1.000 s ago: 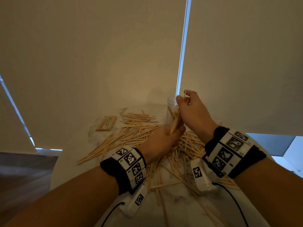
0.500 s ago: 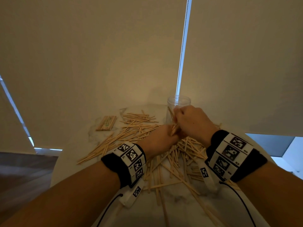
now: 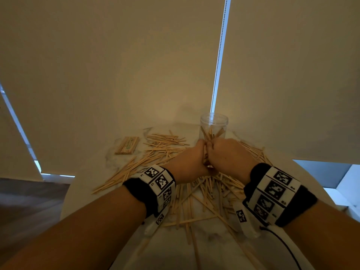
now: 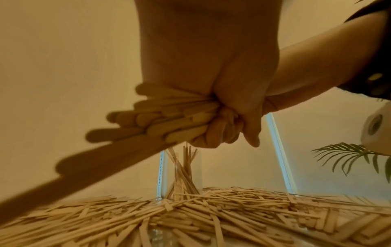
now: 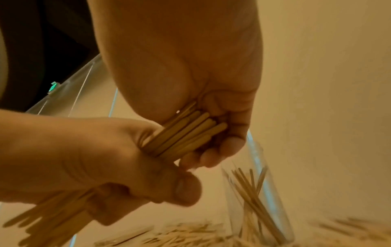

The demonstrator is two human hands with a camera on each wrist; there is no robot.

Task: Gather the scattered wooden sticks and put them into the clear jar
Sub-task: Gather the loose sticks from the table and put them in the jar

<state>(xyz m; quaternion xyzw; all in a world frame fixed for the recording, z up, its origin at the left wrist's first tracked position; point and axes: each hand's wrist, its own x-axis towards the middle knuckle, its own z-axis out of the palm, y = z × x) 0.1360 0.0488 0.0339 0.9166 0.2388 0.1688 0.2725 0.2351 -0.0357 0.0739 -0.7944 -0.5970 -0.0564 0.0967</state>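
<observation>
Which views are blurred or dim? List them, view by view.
Head view: dim, warm light, sharp; bright strip between blinds. Left wrist view: near ends of the stick bundle blurred. Right wrist view: left hand soft, scattered sticks smeared.

Head view high above table (image 3: 87, 191), wrist views close, upward from beneath, all sharing jar (image 3: 213, 124)

A white marble table (image 3: 214, 248), pale roller blinds (image 3: 116, 65), a green palm frond (image 4: 349, 155).

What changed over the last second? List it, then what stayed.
The right hand dropped from the jar mouth to meet the left hand; both now grip one bundle. The jar, the loose sticks and the table stayed put.
</observation>
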